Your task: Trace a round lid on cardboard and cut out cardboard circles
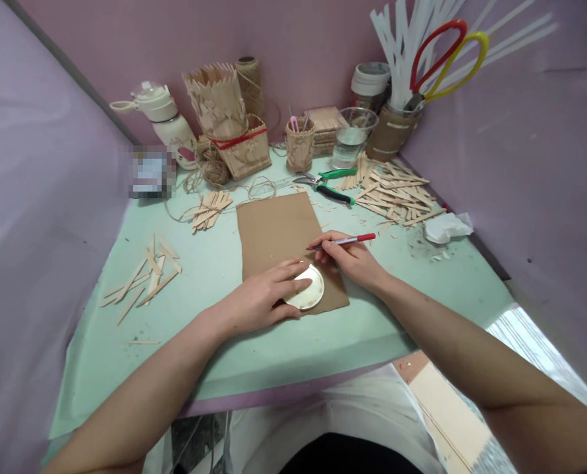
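The left hand (268, 293) is pressing a round white lid (313, 289) flat on the brown cardboard (278, 227), fingers spread, while the right hand (355, 260) is gripping a red pen (345, 241). Keeping steady pressure on the lid and the pen tip close against its rim would give a clean line.

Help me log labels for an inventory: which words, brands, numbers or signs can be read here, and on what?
None can be read.
Red-capped pen in the right hand: marks on the barrel, too small to read.
Object at the left rear: pixelated, unreadable.
Cream bottle: a design shows, but no legible lettering.
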